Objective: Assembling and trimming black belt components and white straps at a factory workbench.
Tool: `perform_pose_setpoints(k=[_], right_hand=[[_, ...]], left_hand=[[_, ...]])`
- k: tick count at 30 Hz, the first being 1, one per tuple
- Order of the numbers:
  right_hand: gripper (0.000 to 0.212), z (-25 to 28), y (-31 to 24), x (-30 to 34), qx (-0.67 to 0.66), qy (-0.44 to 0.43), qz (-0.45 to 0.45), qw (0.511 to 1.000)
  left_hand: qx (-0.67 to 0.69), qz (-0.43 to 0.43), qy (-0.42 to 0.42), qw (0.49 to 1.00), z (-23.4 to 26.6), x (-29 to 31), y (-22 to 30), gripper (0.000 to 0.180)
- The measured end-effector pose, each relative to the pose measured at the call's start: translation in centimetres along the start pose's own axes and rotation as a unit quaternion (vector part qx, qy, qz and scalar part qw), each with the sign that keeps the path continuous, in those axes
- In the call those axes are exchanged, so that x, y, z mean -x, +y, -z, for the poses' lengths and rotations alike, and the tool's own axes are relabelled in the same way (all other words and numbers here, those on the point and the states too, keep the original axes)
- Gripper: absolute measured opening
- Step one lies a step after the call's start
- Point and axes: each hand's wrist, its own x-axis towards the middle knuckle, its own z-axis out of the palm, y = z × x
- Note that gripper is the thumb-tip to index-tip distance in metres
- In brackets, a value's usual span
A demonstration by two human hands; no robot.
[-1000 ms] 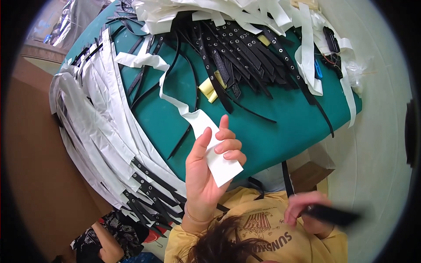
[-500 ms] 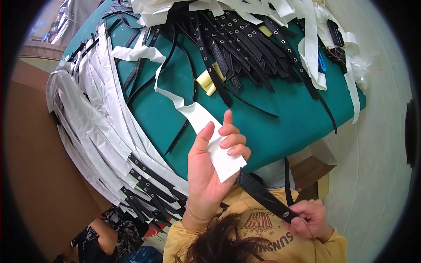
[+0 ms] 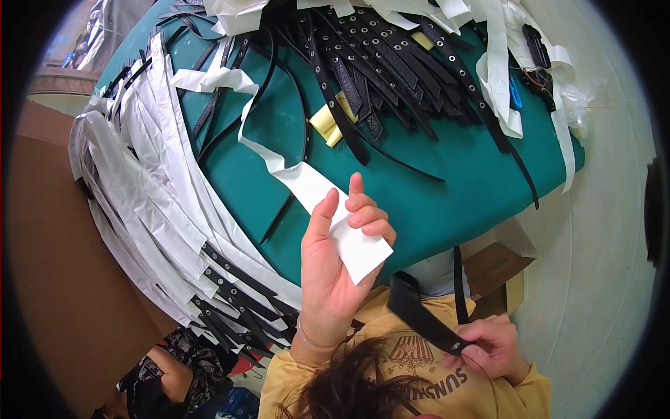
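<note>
My left hand [image 3: 331,258], palm up, has a white paper strip [image 3: 363,255] lying across it, with the thumb on one side and curled fingers on the other. The strip's crumpled tail runs up and left over the green table. Lower right, my right hand [image 3: 492,346] pinches a black belt [image 3: 419,318] close to a metal eyelet. The belt's loose end sticks up to the left, bent over and slightly blurred, apart from the paper. Its other part [image 3: 458,283] rises behind that hand.
White-wrapped belts [image 3: 146,181] hang over the left side of the green table [image 3: 426,209]. Black eyelet belts [image 3: 391,70] are heaped at the far side, near a yellow piece [image 3: 328,124] and more white strips. A cardboard box [image 3: 499,269] stands below; another person [image 3: 174,370] is lower left.
The belt in my right hand has swung, its free end now folded over and further from the paper strip. My left hand stays nearly in place, still holding the strip.
</note>
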Motion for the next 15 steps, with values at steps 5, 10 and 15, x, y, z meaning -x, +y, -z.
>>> perform_pose_setpoints(k=[5, 10, 15], right_hand=[[0.016, 0.8, -0.3, 0.1, -0.033, -0.023, -0.022, 0.999], [0.021, 0.8, -0.3, -0.1, -0.142, -0.022, -0.006, 0.990], [0.019, 1.2, -0.2, -0.9, -0.049, -0.071, 0.018, 0.996]], left_hand=[[0.052, 0.048, 0.005, 0.997, -0.4, 0.4, 0.1, 0.030], [0.072, 0.046, -0.007, 0.996, -1.0, 1.3, -0.3, 0.029], [0.060, 0.032, 0.000, 0.998, -0.7, 0.6, -0.5, 0.030]])
